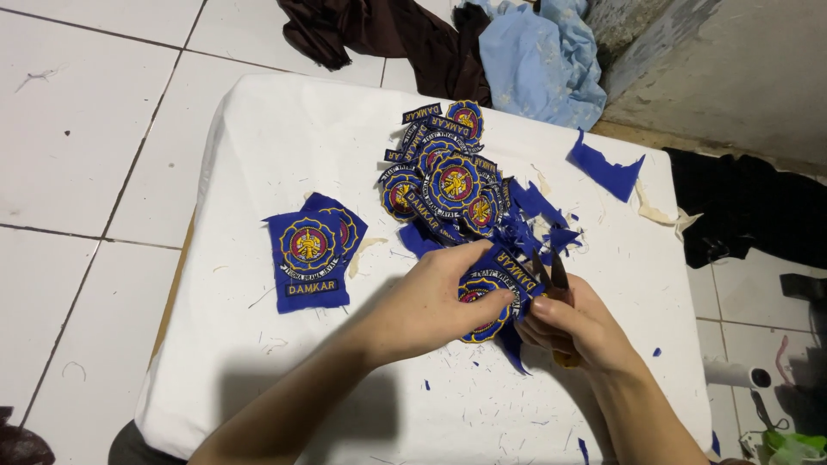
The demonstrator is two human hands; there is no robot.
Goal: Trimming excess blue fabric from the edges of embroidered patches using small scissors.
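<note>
Here the left hand [435, 301] pinches a round embroidered patch [487, 297] (blue cloth), right hand [573, 323] seemingly clasping scissors [551, 277].

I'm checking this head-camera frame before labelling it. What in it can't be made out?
- Scissors: only the blade tips show; the right hand hides the handles.
- Patch being cut: its middle is covered by the left hand.
- Patch pile: lower patches are hidden by upper ones.
- White roll: partly cut off by the table's edge.

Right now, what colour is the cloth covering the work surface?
White cloth, seen best in the head view.
</note>
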